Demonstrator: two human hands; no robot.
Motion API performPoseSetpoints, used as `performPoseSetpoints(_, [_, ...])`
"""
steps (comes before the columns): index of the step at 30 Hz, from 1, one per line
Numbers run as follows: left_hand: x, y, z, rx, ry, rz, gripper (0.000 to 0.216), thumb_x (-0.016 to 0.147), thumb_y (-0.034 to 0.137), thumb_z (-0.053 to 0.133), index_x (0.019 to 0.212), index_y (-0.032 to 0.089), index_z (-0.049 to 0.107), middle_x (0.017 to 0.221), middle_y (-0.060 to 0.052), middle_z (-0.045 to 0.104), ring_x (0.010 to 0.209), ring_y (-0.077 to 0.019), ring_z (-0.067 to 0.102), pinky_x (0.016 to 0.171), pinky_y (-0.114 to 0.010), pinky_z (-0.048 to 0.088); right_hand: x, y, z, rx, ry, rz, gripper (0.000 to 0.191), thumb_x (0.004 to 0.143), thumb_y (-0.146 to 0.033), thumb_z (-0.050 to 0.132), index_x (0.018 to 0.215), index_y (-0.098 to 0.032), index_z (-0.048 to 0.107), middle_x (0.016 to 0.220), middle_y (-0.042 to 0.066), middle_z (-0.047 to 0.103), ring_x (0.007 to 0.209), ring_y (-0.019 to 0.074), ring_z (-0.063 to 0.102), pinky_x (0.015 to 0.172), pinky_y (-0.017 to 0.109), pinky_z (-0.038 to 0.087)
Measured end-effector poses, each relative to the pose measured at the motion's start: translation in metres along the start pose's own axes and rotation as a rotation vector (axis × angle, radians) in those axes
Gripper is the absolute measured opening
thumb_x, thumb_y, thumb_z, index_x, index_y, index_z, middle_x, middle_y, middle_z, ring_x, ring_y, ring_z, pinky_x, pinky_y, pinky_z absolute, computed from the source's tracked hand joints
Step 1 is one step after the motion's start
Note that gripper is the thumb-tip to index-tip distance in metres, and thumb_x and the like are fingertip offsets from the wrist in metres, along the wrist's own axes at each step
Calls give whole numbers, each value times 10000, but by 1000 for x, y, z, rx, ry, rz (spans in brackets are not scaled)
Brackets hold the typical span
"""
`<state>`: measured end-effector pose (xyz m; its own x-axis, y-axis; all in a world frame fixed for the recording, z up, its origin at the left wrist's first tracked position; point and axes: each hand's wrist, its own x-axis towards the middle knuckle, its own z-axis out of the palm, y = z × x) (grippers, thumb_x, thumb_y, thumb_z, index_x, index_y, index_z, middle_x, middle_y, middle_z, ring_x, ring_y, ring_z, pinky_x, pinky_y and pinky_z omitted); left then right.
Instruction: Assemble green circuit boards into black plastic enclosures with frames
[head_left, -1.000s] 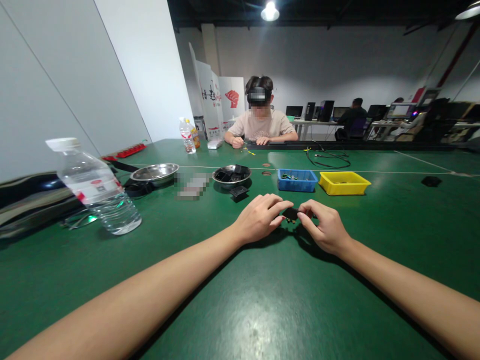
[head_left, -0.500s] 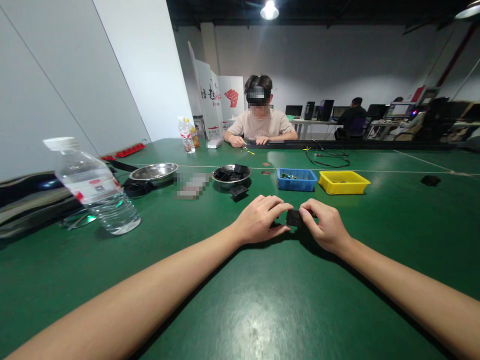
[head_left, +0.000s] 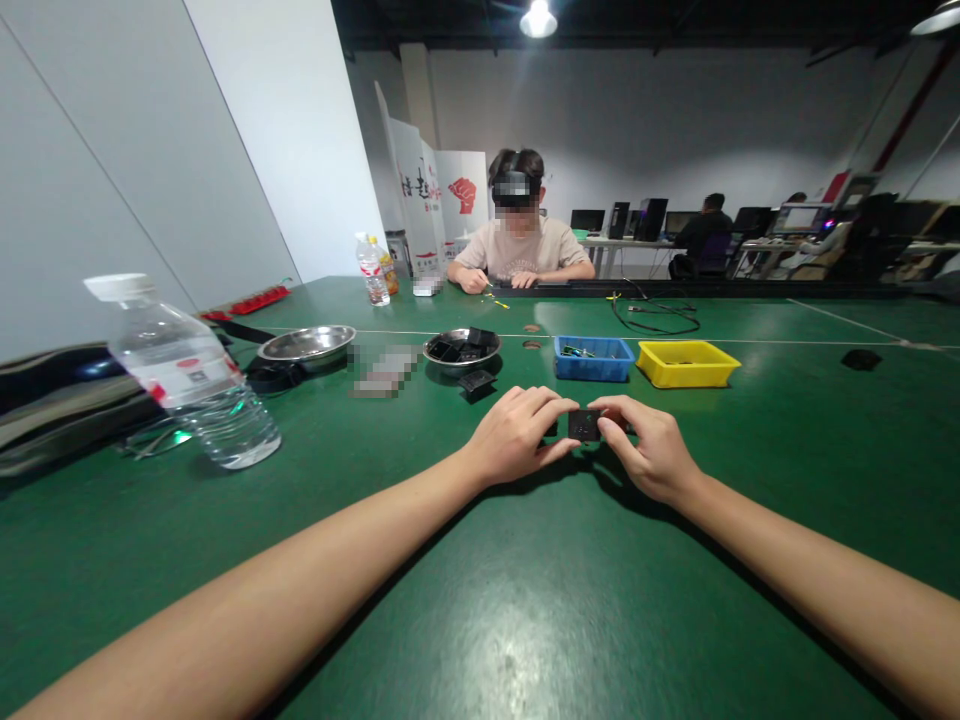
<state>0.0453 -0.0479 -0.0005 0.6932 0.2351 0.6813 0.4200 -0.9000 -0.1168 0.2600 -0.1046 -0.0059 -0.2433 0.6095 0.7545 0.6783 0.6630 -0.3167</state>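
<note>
A small black plastic box (head_left: 583, 426) is held between my two hands, a little above the green table. My left hand (head_left: 519, 436) grips it from the left, thumb below and fingers above. From the right, my right hand (head_left: 651, 446) pinches it between thumb and forefinger. Dark parts also show behind the fingers on both sides, but I cannot make out their shape. Beyond my left hand, a similar black box (head_left: 477, 385) lies in front of a steel bowl (head_left: 436, 367) with several black pieces (head_left: 471, 346) in it.
A blue bin (head_left: 594, 368) with small parts and a yellow bin (head_left: 688, 374) stand beyond my hands. At the left are a water bottle (head_left: 202, 380) and a steel dish (head_left: 307, 345). A person (head_left: 523, 245) sits across the table, near black cables (head_left: 660, 318).
The black box has turned, so its broad face now points towards me. It has shifted slightly left and up, and my left fingertips have closed in on it.
</note>
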Motion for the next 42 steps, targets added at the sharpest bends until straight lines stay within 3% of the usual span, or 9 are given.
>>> performPoseSetpoints(3, [1, -1, 0, -4, 19, -38, 370, 967, 448, 529, 1188, 151, 545, 1003, -94, 676, 906, -222, 640, 780, -343, 468, -2, 1, 0, 34, -40, 37, 326, 912, -266, 545, 1233, -207, 550, 761, -2, 657, 646, 158, 629, 631, 274, 512])
performPoseSetpoints(6, [1, -3, 1, 5, 9, -54, 347, 976, 420, 517, 1203, 157, 533, 981, -86, 678, 889, -223, 639, 773, -347, 466, -2, 2, 1, 43, -82, 48, 423, 880, -280, 594, 1288, -212, 503, 748, -18, 641, 643, 154, 624, 625, 267, 504])
performPoseSetpoints(13, [0, -3, 1, 1, 14, -40, 348, 975, 394, 522, 1219, 146, 517, 983, -92, 681, 893, -226, 645, 769, -348, 471, -2, 3, 3, 25, -89, 68, 343, 878, -285, 605, 1209, -215, 549, 741, -13, 646, 640, 151, 625, 630, 264, 496])
performPoseSetpoints(42, [0, -4, 1, -2, -8, -56, 337, 960, 369, 543, 1217, 152, 513, 991, -87, 676, 913, -229, 645, 777, -353, 465, 0, 1, 3, 28, -35, 6, 327, 855, -253, 630, 1170, -191, 575, 695, -19, 640, 597, 145, 616, 588, 248, 502])
